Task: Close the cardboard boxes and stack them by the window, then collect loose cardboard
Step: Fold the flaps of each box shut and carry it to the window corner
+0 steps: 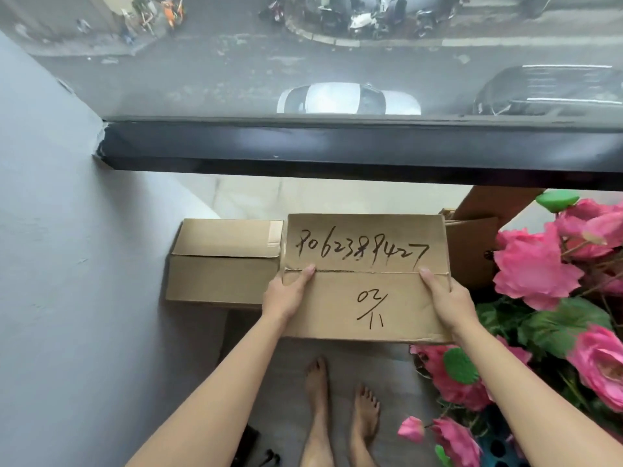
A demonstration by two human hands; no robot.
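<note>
Both hands are holding one closed cardboard box from its two sides. The left hand is gripping the left edge, with the thumb lying on top at the seam between the flaps, and the right hand is gripping the right edge in the same way. The flaps are shut, so what is inside is not showing; black handwritten numbers are covering the top.

Just left of the left hand a second closed box is sitting on the floor against the grey wall, touching or almost touching the held one. Beyond the right hand an open box is standing — its contents cannot be told. Pink artificial flowers are crowding the right side. The dark window frame is running beyond both hands, with pale floor between it and the boxes.
</note>
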